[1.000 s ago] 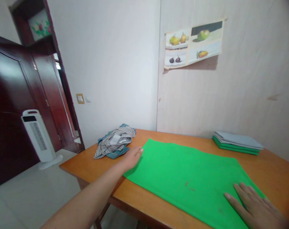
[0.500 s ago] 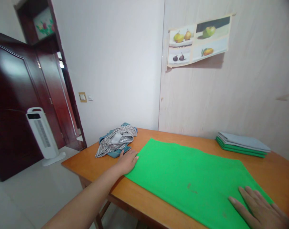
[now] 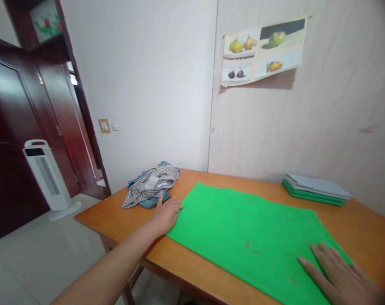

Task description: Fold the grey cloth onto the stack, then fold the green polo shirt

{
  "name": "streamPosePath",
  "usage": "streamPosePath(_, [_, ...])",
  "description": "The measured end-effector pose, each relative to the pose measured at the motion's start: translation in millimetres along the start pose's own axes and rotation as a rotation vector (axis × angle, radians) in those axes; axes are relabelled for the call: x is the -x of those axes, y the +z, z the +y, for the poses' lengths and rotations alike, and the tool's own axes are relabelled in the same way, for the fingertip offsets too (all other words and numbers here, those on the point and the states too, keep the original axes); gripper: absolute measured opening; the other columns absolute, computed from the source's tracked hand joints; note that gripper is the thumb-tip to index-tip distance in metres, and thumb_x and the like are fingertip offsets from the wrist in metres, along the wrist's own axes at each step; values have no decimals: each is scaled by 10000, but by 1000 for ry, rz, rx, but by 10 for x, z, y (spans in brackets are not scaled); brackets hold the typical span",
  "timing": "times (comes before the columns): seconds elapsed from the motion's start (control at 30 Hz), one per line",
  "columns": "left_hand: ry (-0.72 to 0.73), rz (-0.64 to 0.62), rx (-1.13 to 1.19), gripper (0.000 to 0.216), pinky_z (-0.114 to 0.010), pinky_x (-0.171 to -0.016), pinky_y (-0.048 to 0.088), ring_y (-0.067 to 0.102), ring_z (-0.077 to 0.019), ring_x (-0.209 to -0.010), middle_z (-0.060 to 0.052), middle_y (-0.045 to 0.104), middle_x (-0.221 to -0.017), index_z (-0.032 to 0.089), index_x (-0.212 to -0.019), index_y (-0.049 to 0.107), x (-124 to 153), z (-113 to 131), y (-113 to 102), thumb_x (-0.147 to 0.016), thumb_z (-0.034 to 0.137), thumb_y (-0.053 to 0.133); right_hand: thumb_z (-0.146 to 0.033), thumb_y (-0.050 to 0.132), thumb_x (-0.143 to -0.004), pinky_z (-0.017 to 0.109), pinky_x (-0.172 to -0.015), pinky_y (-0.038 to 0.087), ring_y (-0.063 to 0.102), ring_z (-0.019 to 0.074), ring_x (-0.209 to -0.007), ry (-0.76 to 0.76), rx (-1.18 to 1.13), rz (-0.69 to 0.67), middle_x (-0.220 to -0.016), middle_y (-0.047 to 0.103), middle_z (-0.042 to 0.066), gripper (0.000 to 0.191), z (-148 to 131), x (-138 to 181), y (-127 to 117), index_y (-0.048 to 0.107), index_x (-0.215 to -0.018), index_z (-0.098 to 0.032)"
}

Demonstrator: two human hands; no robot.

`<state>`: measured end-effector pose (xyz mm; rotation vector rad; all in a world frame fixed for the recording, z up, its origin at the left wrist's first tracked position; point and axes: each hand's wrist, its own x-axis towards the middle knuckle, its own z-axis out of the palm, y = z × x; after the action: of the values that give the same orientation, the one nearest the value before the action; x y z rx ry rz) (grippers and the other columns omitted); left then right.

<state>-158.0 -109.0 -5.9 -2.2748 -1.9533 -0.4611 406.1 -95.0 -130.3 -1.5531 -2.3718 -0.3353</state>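
Observation:
A bright green cloth point(image 3: 243, 233) lies spread on the wooden table, with small brownish stains near its middle. My left hand point(image 3: 167, 215) rests at the cloth's left edge, fingers stretched out and touching it. On the cloth's right part, my right hand point(image 3: 338, 271) lies flat with its fingers apart; the wrist runs out of view at the lower right. Just beyond my left hand sits a crumpled heap of clothes, a striped garment point(image 3: 148, 186) on top of blue fabric.
The wooden table point(image 3: 116, 207) stands against the wall. A folded stack of grey and green cloths point(image 3: 316, 188) sits at its back right. A white tower fan point(image 3: 49, 178) stands on the floor by the dark door point(image 3: 11, 148). Fruit pictures point(image 3: 265, 51) hang on the wall.
The whole view has shifted slightly, so things appear a little further left. Both hands stay on the green cloth, which looks unchanged.

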Motion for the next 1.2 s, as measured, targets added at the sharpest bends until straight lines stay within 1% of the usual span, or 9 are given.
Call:
streamPosePath(0.07, [42,22,45,367,-553,-1202,90,448,-246,-1376,-63,587,-1404,256,-1216,659,-13,92,-2,-982,251,376,-541,378,-866,680,-1126,201,240,422,-1454,-10,31,8,-1520,451,87,561,-16,1,6,647,-1309,-327])
streamPosePath(0.13, [93,20,109,393,-496,-1204,179,435,-229,-1388,-67,561,-1431,246,-1273,632,-15,198,18,-1000,311,357,-532,343,-879,691,-1120,206,229,422,-1458,0,38,12,-1526,445,83,566,-54,-10,-24,642,-1316,-333])
streamPosePath(0.23, [148,-56,167,484,-432,-1197,250,355,-223,-1439,-69,462,-1514,229,-1388,550,5,315,79,-1009,455,351,-592,294,-873,702,-1112,233,242,426,-1453,45,15,-12,-1501,478,88,623,-169,-56,-154,672,-1281,-312])
streamPosePath(0.37, [111,-166,119,629,-436,-1215,198,245,-241,-1485,-74,319,-1586,213,-1487,436,41,333,142,-998,585,300,-705,284,-857,626,-1148,271,280,379,-1450,190,-5,-67,-1499,475,97,736,-406,-151,-395,652,-1307,-255])
streamPosePath(0.43, [94,-191,85,662,-431,-1220,173,210,-239,-1494,-67,272,-1600,214,-1509,402,52,316,146,-993,611,281,-724,271,-873,580,-1169,270,279,344,-1458,269,4,-72,-1525,432,116,805,-515,-192,-488,569,-1395,-189])
streamPosePath(0.53, [87,-203,51,694,-423,-1222,170,194,-238,-1497,-62,245,-1602,207,-1522,376,70,306,130,-983,633,280,-739,244,-891,538,-1196,234,257,317,-1468,318,17,-95,-1558,362,145,888,-616,-230,-575,461,-1467,-98])
streamPosePath(0.67, [74,-199,40,700,-426,-1218,190,207,-245,-1493,-55,248,-1597,217,-1521,375,136,300,114,-967,640,322,-749,234,-902,529,-1202,220,251,305,-1471,341,-3,-119,-1566,346,139,894,-658,-239,-647,441,-1478,-98])
streamPosePath(1.0, [52,-150,39,701,-442,-1217,218,252,-270,-1478,-21,270,-1587,242,-1510,400,403,247,131,-939,648,369,-762,230,-909,497,-1215,202,230,273,-1480,304,-53,-177,-1583,310,109,877,-701,-193,-854,411,-1497,-138])
streamPosePath(1.2, [22,-224,2,761,-435,-1228,169,186,-256,-1499,-28,208,-1608,200,-1539,336,496,348,34,-941,670,301,-755,232,-913,503,-1220,183,226,274,-1480,302,-46,-188,-1584,302,98,868,-685,-181,-846,391,-1506,-140])
